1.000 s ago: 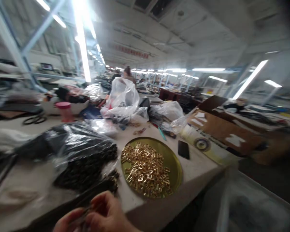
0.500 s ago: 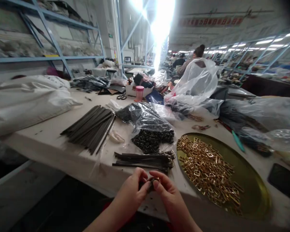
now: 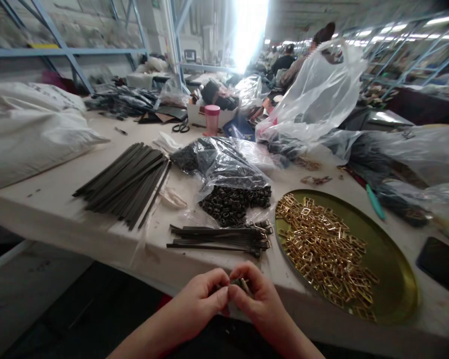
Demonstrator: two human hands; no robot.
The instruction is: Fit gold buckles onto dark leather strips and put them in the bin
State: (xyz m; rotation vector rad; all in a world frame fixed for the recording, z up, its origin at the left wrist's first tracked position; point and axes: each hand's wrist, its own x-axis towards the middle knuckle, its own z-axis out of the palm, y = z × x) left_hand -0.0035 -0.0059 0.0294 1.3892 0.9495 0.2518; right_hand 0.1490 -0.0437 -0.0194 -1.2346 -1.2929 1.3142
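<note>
At the table's front edge my left hand point(image 3: 211, 294) and my right hand point(image 3: 252, 291) meet, fingers and thumbs pinched round a dark strap with a gold buckle point(image 3: 241, 284). Fingers hide most of it. Just beyond them lies a small stack of dark straps point(image 3: 213, 238), gold buckles at their right ends. Behind that, many small black loops point(image 3: 234, 204) spill from a clear plastic bag point(image 3: 228, 162). A fan of plain dark straps point(image 3: 123, 184) is spread to the left. On the right, a round gold-coloured tray point(image 3: 392, 279) bears a heap of rectangular gold buckles point(image 3: 325, 249).
A white sack point(image 3: 30, 134) fills the table's left side. Farther back are black scissors point(image 3: 180, 126), a pink-lidded jar point(image 3: 211, 119) and a white plastic bag point(image 3: 318, 99). A teal-handled tool point(image 3: 375, 202) and a dark phone-like slab point(image 3: 441, 264) lie right. Another person point(image 3: 295, 65) is beyond.
The view has tilted down and shifted slightly, so the table things sit higher in the picture. My hands have drawn closer together round the strap and cover more of it.
</note>
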